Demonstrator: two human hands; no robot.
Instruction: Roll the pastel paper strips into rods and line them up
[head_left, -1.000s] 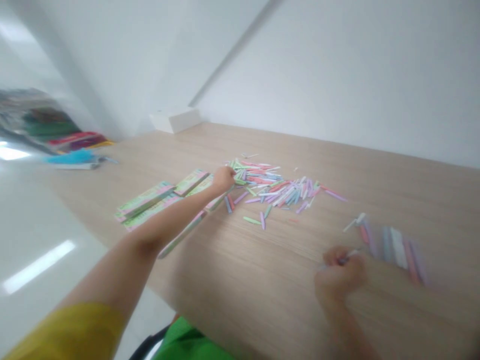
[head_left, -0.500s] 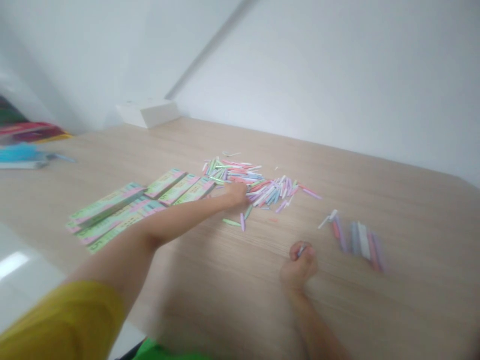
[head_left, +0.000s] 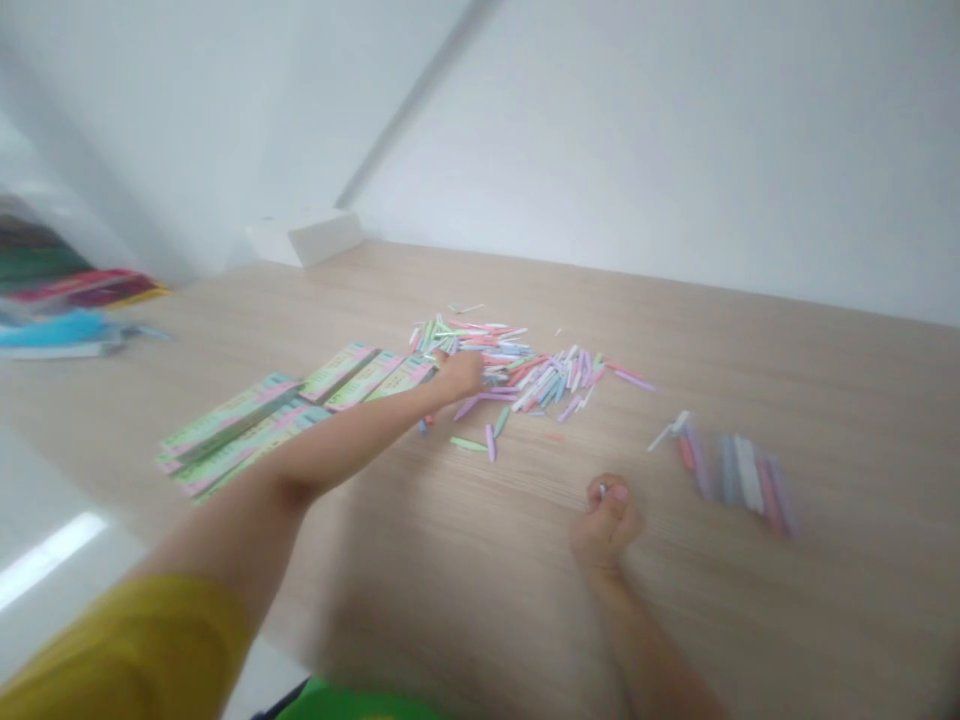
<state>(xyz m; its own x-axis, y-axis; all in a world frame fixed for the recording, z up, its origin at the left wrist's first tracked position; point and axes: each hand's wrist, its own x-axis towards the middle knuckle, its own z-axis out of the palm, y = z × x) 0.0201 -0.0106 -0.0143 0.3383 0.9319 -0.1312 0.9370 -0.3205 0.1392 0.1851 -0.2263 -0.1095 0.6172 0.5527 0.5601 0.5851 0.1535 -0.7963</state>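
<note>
My left hand (head_left: 462, 374) reaches across to the left part of a loose pile of slim pastel sticks (head_left: 551, 382), pink, purple, blue, green and white. Its fingers are bent down among the sticks, blurred and partly hidden, so what they pinch is unclear. Nearer to me, my right hand (head_left: 606, 522) is closed in a fist just above the table, the pale end of a stick (head_left: 602, 490) showing between thumb and fingers. To the right of it lies a row of thicker-looking sticks (head_left: 748, 474), side by side and smeared by motion.
Several flat green-and-pink boxes (head_left: 232, 415) lie under and beyond my left forearm. A white box (head_left: 326, 237) stands by the wall. Blue and red items (head_left: 71, 328) sit at the far left. A few stray sticks (head_left: 490, 442) lie in front of the pile.
My left hand has shifted slightly left and up over the pile, uncovering some purple sticks beneath it. My right hand stays closed in about the same place. The view has moved a little.
</note>
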